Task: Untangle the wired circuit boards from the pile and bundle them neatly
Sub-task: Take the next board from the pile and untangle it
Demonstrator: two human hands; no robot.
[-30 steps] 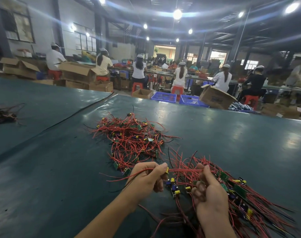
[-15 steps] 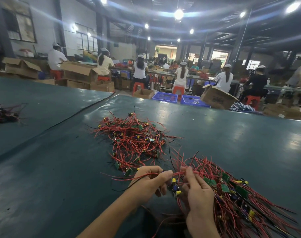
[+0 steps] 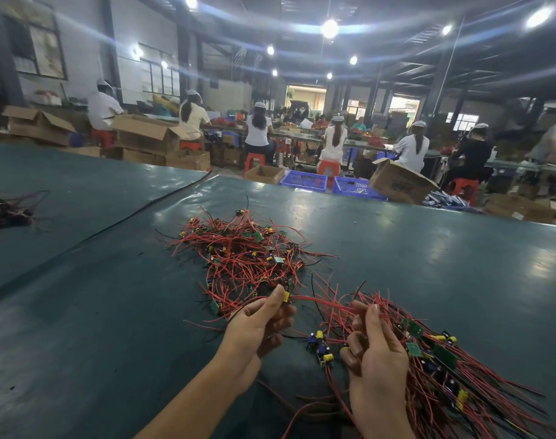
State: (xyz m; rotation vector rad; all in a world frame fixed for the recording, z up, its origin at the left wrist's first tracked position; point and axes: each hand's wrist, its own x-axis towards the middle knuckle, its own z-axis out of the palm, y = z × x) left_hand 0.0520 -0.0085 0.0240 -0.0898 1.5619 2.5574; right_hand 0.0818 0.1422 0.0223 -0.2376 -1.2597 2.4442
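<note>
**Freeing one wired board from the tangle**

The left hand [image 3: 257, 327] is pinching a red wire [image 3: 314, 301] between thumb and curled fingers, beside a small yellow component [image 3: 286, 296]. The wire is running across to the right hand [image 3: 378, 353], whose fingers are curling round the gathered bundle [image 3: 444, 369], which is fanning out toward the near right corner of the tabletop [image 3: 80, 312]; the loose pile [image 3: 242, 258] is lying about mid-tabletop, just beyond the left hand; a separate board [image 3: 321, 346] is resting between the two hands, though it cannot be told whether the held wire is attached to it. The step in hand appears to be drawing one unit clear and joining it to the bundle; the next move is calling for a steady pull away from the pile, with the wire laid parallel to the others, lest neighbouring wires snag and follow.
</note>
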